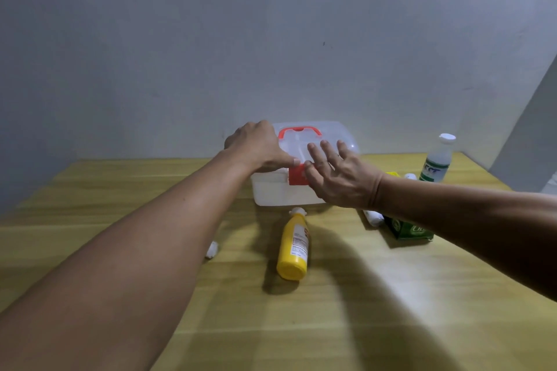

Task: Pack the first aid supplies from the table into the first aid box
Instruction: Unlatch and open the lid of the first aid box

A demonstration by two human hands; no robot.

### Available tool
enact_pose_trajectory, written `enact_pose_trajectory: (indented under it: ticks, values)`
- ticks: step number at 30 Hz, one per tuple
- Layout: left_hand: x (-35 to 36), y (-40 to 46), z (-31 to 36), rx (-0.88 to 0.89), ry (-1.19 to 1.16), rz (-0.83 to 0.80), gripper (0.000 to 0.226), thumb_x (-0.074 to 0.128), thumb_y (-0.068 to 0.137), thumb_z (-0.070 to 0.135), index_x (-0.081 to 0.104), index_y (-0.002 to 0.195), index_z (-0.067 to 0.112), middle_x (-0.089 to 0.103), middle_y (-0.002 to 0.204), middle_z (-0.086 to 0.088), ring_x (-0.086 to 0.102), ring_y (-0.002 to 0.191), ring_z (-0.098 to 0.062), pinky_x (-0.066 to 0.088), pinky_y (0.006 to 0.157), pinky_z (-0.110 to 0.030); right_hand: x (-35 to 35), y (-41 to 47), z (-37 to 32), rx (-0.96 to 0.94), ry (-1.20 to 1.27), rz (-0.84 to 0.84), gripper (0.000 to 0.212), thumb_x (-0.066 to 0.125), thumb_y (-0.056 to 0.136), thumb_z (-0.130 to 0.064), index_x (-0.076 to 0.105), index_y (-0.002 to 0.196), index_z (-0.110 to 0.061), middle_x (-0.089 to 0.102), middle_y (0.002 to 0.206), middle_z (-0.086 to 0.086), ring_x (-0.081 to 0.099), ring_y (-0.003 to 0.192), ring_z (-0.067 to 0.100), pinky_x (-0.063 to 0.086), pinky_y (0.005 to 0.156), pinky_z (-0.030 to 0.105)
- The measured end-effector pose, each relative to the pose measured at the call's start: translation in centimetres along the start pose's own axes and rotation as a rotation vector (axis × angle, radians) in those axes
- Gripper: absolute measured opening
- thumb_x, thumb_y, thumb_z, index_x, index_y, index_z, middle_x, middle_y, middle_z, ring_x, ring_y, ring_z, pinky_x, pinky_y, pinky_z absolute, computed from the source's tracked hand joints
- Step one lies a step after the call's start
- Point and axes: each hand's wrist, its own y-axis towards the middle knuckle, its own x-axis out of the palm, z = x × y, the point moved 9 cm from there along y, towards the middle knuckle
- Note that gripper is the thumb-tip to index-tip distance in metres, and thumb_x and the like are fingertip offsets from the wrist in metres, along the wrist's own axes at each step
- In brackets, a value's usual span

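Observation:
A translucent white first aid box (271,190) with a red handle (299,131) and a red front latch (297,175) stands closed at the back of the table. My left hand (256,146) rests on the lid's left side, thumb at the latch. My right hand (337,176) lies with fingers spread on the lid's right front, thumb by the latch. A yellow bottle (294,245) lies in front of the box. A green packet (407,229) and a white roll (373,217) sit under my right forearm. A clear bottle (438,159) stands at right.
The wooden table (361,310) ends at a grey wall behind the box. A small white roll (212,248) lies beside my left forearm. A yellow item (393,174) and a small white cap (410,176) sit near the clear bottle.

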Motion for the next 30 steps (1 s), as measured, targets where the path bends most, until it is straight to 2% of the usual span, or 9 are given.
enact_pose_trajectory:
  ticks: [3, 8, 11, 14, 19, 23, 27, 30]
  values:
    - [0.4, -0.2, -0.2, -0.001, -0.025, -0.003, 0.080, 0.068, 0.067, 0.067, 0.059, 0.127, 0.014, 0.061, 0.133, -0.006, 0.057, 0.117, -0.031, 0.049, 0.089, -0.039, 0.2, -0.2, -0.1, -0.006, -0.009, -0.039, 0.026, 0.041, 0.092, -0.013, 0.054, 0.102, 0.007, 0.068, 0.103, 0.037, 0.070, 0.085, 0.051, 0.059, 0.061, 0.056]
    - [0.4, -0.9, 0.0, 0.025, -0.068, 0.014, 0.074, 0.066, 0.072, 0.063, 0.060, 0.127, 0.014, 0.057, 0.139, -0.006, 0.052, 0.127, -0.030, 0.044, 0.097, -0.040, 0.0, -0.3, -0.2, 0.004, -0.016, -0.064, 0.031, 0.040, 0.093, -0.011, 0.063, 0.102, 0.005, 0.068, 0.105, 0.036, 0.069, 0.088, 0.051, 0.059, 0.064, 0.056]
    - [0.2, -0.9, 0.0, 0.019, -0.059, 0.031, 0.075, 0.067, 0.071, 0.065, 0.060, 0.125, 0.013, 0.059, 0.136, -0.006, 0.055, 0.122, -0.030, 0.045, 0.091, -0.040, -0.5, -0.7, 0.4, 0.020, 0.059, -0.028, 0.028, 0.042, 0.095, -0.013, 0.060, 0.107, 0.004, 0.068, 0.109, 0.034, 0.069, 0.092, 0.047, 0.059, 0.068, 0.052]
    - [0.2, -0.7, 0.2, 0.007, -0.046, 0.040, 0.076, 0.068, 0.070, 0.064, 0.060, 0.125, 0.013, 0.062, 0.130, -0.007, 0.058, 0.113, -0.030, 0.046, 0.080, -0.038, -0.8, -0.9, 0.9, -0.006, 0.096, -0.001, 0.030, 0.041, 0.099, -0.013, 0.066, 0.098, 0.003, 0.069, 0.108, 0.031, 0.070, 0.091, 0.044, 0.059, 0.067, 0.046]
    - [0.0, -0.6, 0.9, 0.005, 0.049, 0.000, 0.067, 0.070, 0.074, 0.057, 0.058, 0.122, 0.012, 0.062, 0.125, -0.008, 0.058, 0.109, -0.031, 0.041, 0.076, -0.035, -0.7, -0.9, 0.3, 0.024, 0.061, -0.024, 0.034, 0.041, 0.099, -0.013, 0.070, 0.096, 0.004, 0.070, 0.106, 0.032, 0.070, 0.090, 0.045, 0.059, 0.069, 0.048]
    - [-0.4, -0.4, 2.1, -0.016, 0.163, -0.029, 0.051, 0.069, 0.078, 0.044, 0.054, 0.116, 0.013, 0.061, 0.117, -0.009, 0.052, 0.094, -0.029, 0.039, 0.075, -0.037, -0.5, -0.9, 0.3, 0.034, 0.065, -0.079, 0.036, 0.036, 0.097, -0.012, 0.065, 0.102, 0.008, 0.068, 0.108, 0.034, 0.069, 0.090, 0.047, 0.058, 0.070, 0.052]
    - [-0.7, -0.7, 2.2, 0.009, 0.179, -0.008, 0.051, 0.066, 0.079, 0.052, 0.056, 0.111, 0.014, 0.062, 0.116, -0.010, 0.051, 0.093, -0.030, 0.039, 0.075, -0.035, -0.4, -1.0, 0.7, 0.051, 0.102, -0.169, 0.036, 0.045, 0.091, -0.018, 0.066, 0.107, 0.007, 0.067, 0.112, 0.034, 0.068, 0.096, 0.048, 0.058, 0.073, 0.052]
    - [-0.5, -0.5, 1.2, 0.010, 0.067, 0.016, 0.057, 0.046, 0.089, 0.059, 0.060, 0.122, 0.015, 0.062, 0.127, -0.008, 0.056, 0.111, -0.032, 0.040, 0.081, -0.037, -0.8, -0.5, 1.8, 0.069, 0.190, -0.240, 0.033, 0.044, 0.090, -0.014, 0.065, 0.103, 0.007, 0.067, 0.112, 0.033, 0.068, 0.095, 0.047, 0.059, 0.070, 0.050]
